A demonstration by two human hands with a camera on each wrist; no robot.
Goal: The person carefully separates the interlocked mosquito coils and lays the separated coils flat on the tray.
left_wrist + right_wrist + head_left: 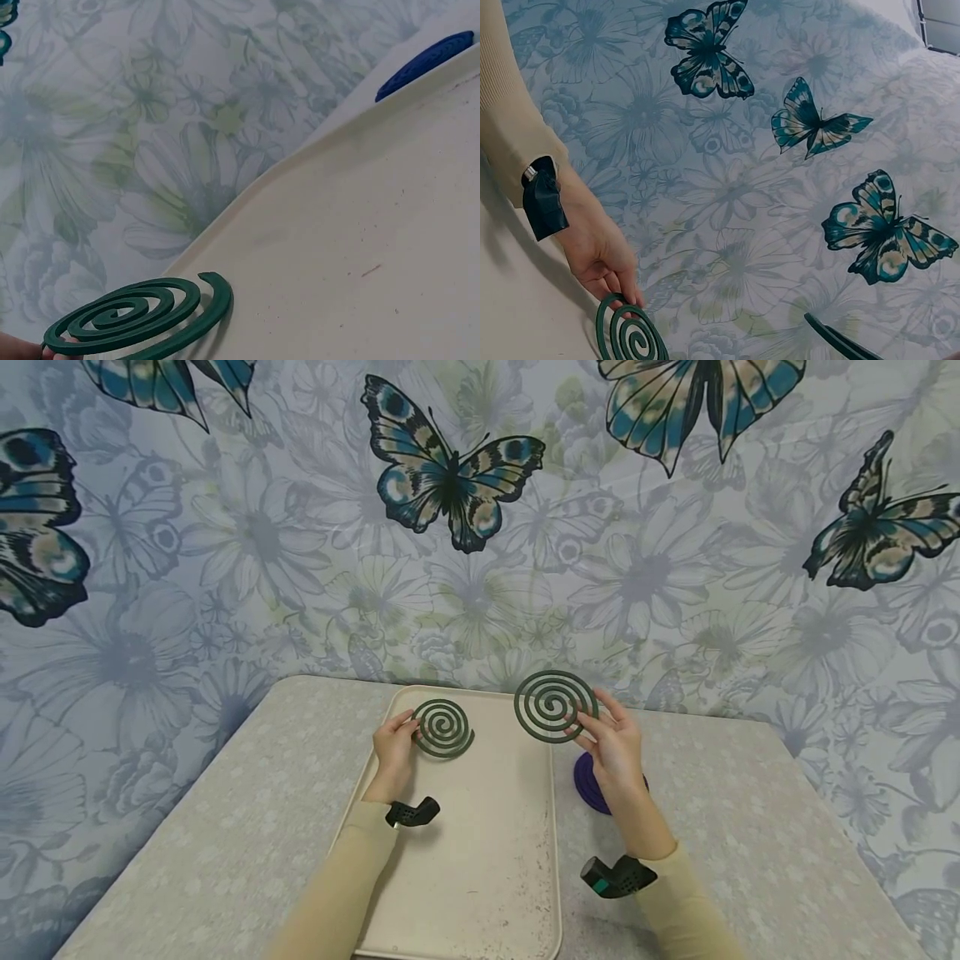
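My left hand [393, 753] pinches the left edge of a green mosquito coil [442, 725], raised over the far part of a cream tray [472, 860]. In the left wrist view this coil [219, 300] appears at a slant, its loose outer end uppermost. My right hand [617, 752] holds a second green mosquito coil [553, 702] by its right side, fingers spread behind and across the rings. That coil faces the head camera above the tray's far right corner. Only a dark strip of it [840, 341] enters the right wrist view.
A round purple coiled piece [588, 785] lies on the table right of the tray, partly hidden by my right hand. Brown specks mark the tray's right side. A pale patterned cloth covers the table [720, 827]. Behind hangs a butterfly-print backdrop [480, 602].
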